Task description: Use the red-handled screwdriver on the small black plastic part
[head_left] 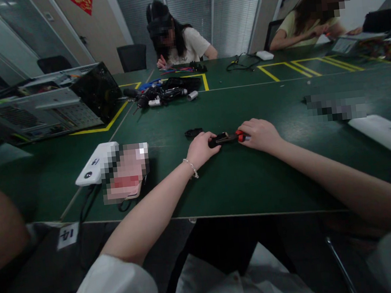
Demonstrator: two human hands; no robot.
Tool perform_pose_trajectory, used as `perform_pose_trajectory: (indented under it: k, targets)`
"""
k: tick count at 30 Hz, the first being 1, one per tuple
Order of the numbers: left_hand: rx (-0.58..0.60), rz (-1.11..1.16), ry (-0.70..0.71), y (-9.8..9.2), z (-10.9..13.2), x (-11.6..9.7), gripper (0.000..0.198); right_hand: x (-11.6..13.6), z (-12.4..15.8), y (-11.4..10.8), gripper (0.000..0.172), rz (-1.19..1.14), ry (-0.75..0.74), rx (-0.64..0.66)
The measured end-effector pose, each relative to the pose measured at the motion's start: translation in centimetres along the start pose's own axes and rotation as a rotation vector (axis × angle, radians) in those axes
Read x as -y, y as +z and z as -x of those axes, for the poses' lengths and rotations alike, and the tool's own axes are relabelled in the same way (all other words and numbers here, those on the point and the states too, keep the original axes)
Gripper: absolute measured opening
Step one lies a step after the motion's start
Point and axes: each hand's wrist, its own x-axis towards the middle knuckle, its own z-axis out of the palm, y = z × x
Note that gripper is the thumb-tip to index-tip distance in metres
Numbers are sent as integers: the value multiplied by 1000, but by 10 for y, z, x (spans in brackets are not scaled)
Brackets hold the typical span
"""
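Note:
My left hand [202, 149], with a bracelet on its wrist, is closed around a small black part [220, 138]. What exactly that part is, I cannot make out. My right hand [260, 135] grips red-handled pliers [240, 135], whose jaws point left and meet the black part. Both hands are just above the green table [244, 183], close together. Another small black piece [194, 132] lies just beyond my left hand.
Left of my arms lie a white power bank [98, 163] and a blurred pink phone [128, 172]. An open computer case [47, 103] stands at far left. Tools and cables [162, 93] are piled ahead. Another white device [386, 138] lies right. Two people sit across the table.

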Motion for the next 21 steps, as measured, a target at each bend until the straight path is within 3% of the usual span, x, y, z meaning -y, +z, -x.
perform_pose_trajectory:
  k: [21]
  targets:
    - [-1, 6, -11, -1, 0, -1, 28, 0, -1, 0, 29, -30, -15, 9]
